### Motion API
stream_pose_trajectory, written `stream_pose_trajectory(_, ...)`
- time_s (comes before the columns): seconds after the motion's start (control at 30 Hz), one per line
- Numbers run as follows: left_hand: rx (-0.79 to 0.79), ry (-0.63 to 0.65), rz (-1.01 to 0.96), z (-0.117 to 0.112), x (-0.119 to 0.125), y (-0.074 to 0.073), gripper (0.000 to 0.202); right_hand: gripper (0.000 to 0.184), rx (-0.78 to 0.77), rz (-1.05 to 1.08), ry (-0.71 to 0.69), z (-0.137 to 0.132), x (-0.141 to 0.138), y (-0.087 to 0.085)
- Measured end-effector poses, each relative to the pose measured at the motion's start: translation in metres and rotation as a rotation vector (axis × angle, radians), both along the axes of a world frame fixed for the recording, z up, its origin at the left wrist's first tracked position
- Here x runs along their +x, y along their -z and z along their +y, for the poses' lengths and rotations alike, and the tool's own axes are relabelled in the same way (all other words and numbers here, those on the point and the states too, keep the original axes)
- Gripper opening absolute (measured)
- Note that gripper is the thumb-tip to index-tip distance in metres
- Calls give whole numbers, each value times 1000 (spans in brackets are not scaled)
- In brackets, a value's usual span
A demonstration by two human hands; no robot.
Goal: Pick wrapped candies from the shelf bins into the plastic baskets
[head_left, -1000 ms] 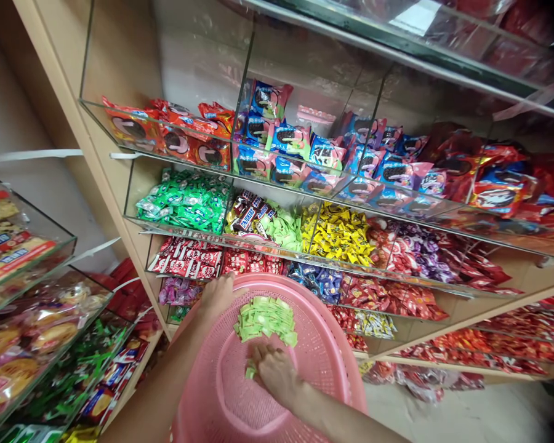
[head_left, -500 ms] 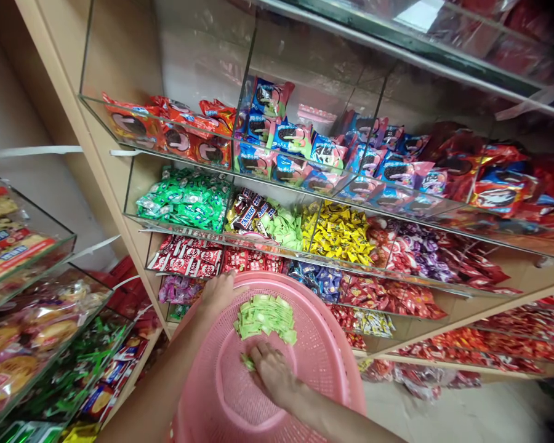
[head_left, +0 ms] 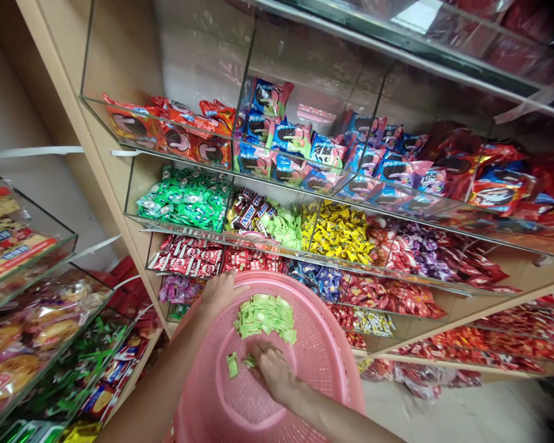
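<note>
My left hand (head_left: 218,293) grips the far rim of a pink plastic basket (head_left: 323,357) and holds it tilted toward me. Inside lies a heap of light green candy packets (head_left: 264,315). My right hand (head_left: 270,369) is in the basket just below the heap, fingers curled on a couple of green packets. One loose green packet (head_left: 232,364) lies on the basket's mesh to the left of that hand.
Glass shelves (head_left: 277,246) stand close in front, filled with green, yellow, red and purple candies, chocolate bars and cookie packs. More glass bins of snacks (head_left: 23,295) stand at the left. Bare floor (head_left: 443,412) shows at the lower right.
My right hand has shifted slightly left and down in the basket, and one green packet now lies apart on the mesh to its left. My left hand keeps its grip.
</note>
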State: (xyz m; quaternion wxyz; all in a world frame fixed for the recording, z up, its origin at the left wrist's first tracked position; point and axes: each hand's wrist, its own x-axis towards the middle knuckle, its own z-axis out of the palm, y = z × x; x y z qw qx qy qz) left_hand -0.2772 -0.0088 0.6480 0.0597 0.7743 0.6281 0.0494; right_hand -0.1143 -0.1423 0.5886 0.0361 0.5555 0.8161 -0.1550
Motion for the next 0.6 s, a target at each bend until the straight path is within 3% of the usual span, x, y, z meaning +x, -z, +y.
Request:
stream_pose_trajectory(0.13,-6,2,2,0,0,1,58,23,0,45,1,4,5,-5)
stream_pose_trajectory(0.27,-10,-14,-5,1,-1,2,59,17,122,79,41,19,22,-22)
stream_pose_trajectory(0.4,-21,-13,-13,1,-1,2,59,14,295,-119,109,40,38,-39)
stream_pose_trajectory(0.6,-24,-29,-2,1,0,3,61,20,425,-295,-135,61,36,-38)
